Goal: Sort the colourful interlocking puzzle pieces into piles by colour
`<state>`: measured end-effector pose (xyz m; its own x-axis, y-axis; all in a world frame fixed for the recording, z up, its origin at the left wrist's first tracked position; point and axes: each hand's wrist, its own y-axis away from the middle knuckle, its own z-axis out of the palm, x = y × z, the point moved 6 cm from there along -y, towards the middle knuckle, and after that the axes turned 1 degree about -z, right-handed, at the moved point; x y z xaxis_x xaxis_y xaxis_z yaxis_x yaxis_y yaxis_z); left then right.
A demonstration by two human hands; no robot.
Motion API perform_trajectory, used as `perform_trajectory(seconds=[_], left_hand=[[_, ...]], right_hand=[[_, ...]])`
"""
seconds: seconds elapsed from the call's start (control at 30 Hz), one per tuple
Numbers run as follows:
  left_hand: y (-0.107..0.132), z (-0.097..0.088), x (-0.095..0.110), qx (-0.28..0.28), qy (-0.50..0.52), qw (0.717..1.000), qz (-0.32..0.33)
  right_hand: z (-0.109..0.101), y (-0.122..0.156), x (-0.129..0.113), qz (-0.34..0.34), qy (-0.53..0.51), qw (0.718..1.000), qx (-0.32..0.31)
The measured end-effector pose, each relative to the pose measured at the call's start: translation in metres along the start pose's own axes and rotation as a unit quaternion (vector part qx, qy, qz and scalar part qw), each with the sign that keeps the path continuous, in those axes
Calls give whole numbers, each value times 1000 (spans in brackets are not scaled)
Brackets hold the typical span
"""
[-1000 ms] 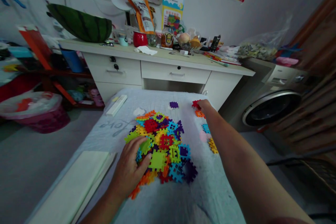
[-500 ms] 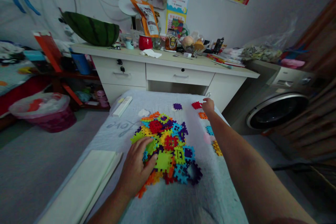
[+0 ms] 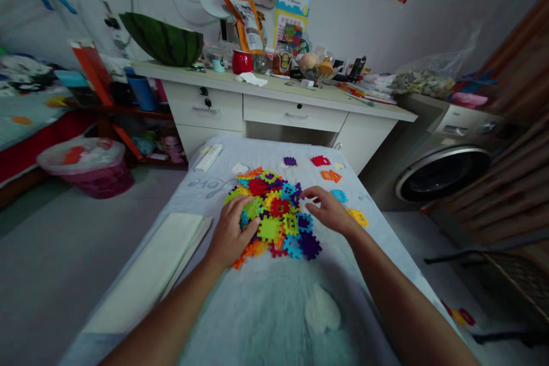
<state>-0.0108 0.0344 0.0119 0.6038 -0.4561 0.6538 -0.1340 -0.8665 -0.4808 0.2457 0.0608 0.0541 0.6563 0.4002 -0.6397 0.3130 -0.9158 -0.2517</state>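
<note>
A heap of colourful interlocking plastic tiles (image 3: pixel 274 211) lies in the middle of a pale cloth-covered table (image 3: pixel 266 309). My left hand (image 3: pixel 231 231) rests flat on the heap's left side, fingers spread over green and yellow tiles. At the heap's right edge my right hand (image 3: pixel 328 210) hovers with its fingers apart and holds nothing. Single tiles lie apart beyond it: a purple one (image 3: pixel 290 161), a red one (image 3: pixel 319 160), an orange one (image 3: pixel 330 175), a blue one (image 3: pixel 339 195) and a yellow one (image 3: pixel 358 217).
A white flat box (image 3: pixel 150 269) lies along the table's left edge, a small white bar (image 3: pixel 209 158) at the far left corner. Beyond stand a cluttered white desk (image 3: pixel 274 108) with half a watermelon (image 3: pixel 163 43), a washing machine (image 3: pixel 446 160) at right, and a pink bin (image 3: pixel 88 166) at left.
My right hand left the red tile at the far right of the table and drew back to the heap's right edge. The left hand stayed on the heap. The camera moved closer.
</note>
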Motion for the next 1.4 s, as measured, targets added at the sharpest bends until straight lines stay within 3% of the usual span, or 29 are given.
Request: perform_trajectory(seconds=[0.07,0.17,0.33,0.47,0.6,0.73,0.83,0.97,1.07,1.2,1.27,1.4], left_hand=[[-1,-3,1,4,-3,1000,0],[-1,-5,4,5,-8,1000,5],[2,-7,7,13,1,1000,19],[5,-11,9,15,5,1000,27],[5,-9,8,1,-20,999,42],[6,-2,8,-20,-38,997,61],[6,-1,8,-21,-39,997,61],[6,-3,10,-22,-50,996,66],[5,-3,9,-20,-59,996,69],[5,-4,7,-16,-61,995,79],[5,-5,6,-13,-62,995,82],[4,-6,5,-11,-56,996,75]], right_hand=[[19,16,-34,-64,46,996,-45],[43,30,-68,-100,107,987,-66],[74,35,-84,-81,183,977,-73],[78,34,-84,-73,178,980,-41],[55,43,-83,-84,134,987,-1],[12,67,-60,-24,80,996,17],[-22,95,-23,100,83,991,19],[-55,136,26,242,145,958,55],[-62,160,54,308,214,925,57],[-62,180,69,318,326,884,102],[-58,183,69,298,341,884,120],[-44,181,68,270,304,910,84]])
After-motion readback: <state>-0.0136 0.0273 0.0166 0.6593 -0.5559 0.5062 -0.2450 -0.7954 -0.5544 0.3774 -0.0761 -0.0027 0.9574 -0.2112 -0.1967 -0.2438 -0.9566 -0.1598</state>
